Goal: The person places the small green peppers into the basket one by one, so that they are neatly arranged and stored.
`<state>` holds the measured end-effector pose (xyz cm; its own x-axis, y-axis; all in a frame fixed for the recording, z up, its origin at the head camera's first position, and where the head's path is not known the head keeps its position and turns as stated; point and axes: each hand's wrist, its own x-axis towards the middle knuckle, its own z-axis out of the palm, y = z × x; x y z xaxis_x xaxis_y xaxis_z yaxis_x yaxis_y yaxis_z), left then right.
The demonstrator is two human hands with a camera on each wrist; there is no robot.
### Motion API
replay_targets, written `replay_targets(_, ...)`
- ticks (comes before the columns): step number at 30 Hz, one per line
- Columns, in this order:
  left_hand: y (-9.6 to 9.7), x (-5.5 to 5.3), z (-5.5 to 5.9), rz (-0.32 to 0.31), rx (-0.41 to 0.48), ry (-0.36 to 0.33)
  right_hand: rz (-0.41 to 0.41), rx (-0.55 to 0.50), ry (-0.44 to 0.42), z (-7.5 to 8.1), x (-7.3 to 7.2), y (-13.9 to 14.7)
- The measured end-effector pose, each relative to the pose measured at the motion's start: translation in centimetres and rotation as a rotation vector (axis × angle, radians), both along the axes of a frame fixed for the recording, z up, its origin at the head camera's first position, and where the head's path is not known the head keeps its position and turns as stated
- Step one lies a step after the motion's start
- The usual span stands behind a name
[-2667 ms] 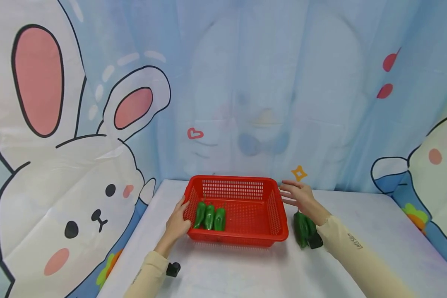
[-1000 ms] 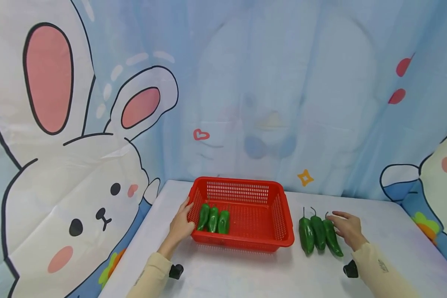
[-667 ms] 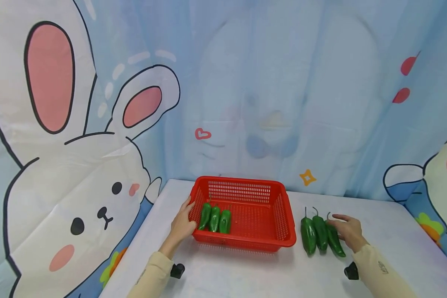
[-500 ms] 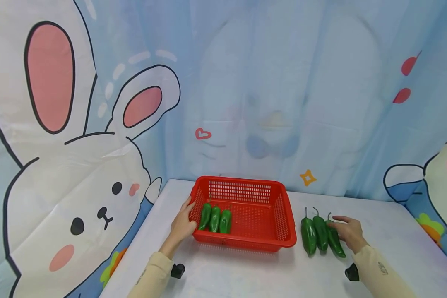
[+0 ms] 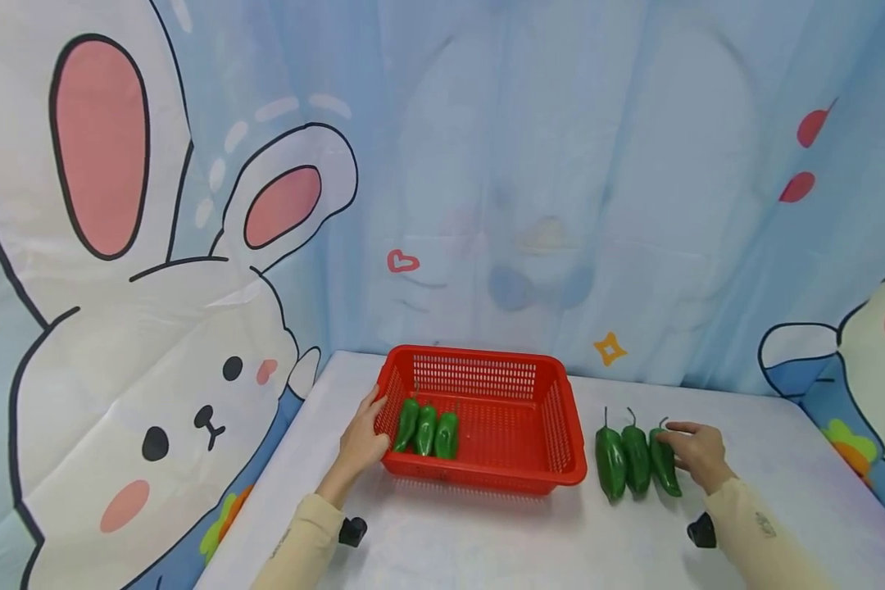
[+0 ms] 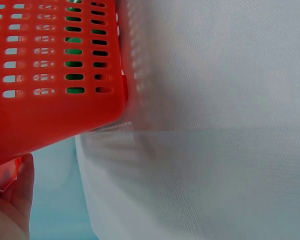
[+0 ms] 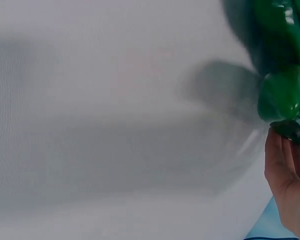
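My left hand (image 5: 361, 438) grips the left end of a red plastic basket (image 5: 487, 471), fingers over its rim. Inside the basket's left side, three green peppers (image 5: 425, 430) lie side by side. On the table to the basket's right are three more green peppers in a row: a left one (image 5: 610, 463), a middle one (image 5: 637, 460) and a right one (image 5: 662, 463). My right hand (image 5: 696, 451) pinches the upper part of the right one. In the right wrist view the fingertips (image 7: 274, 142) meet a pepper's dark green end, and the thumb is hidden.
A white cloth-covered table (image 5: 487, 541) carries everything. Behind it hangs a light blue curtain (image 5: 442, 164) with cartoon rabbits. A black wrist device (image 5: 351, 531) shows by the left wrist and another black device (image 5: 702, 531) by the right.
My right hand has moved from beside the basket's right end to the loose peppers. The rightmost pepper has shifted slightly right and straightened. My left hand stays on the basket.
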<state>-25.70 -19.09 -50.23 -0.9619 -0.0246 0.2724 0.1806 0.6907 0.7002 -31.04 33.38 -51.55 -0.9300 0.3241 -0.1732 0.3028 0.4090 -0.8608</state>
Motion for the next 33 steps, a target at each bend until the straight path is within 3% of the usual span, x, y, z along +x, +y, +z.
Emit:
replay_targets(4, 0.1, 0.0, 0.1, 0.001, 0.008, -0.006, -0.007, -0.01, 0.025, -0.9, -1.3, 1.7)
replay_targets(6, 0.0, -0.1, 0.1, 0.003, 0.01, -0.01, 0.009, -0.024, 0.031, -0.6, -1.6, 1.9)
replay_targets(14, 0.0, -0.1, 0.1, -0.003, 0.004, -0.008, 0.118, -0.047, 0.047, 4.7, 0.2, -1.3)
replay_targets(23, 0.1, 0.0, 0.0, 0.001, 0.009, -0.007, 0.143, -0.045, 0.077, 7.1, -0.2, -4.2)
replay_targets(33, 0.2, -0.1, 0.0, -0.001, 0.011, -0.009, 0.217, -0.13, 0.086, 9.2, -0.4, -8.0)
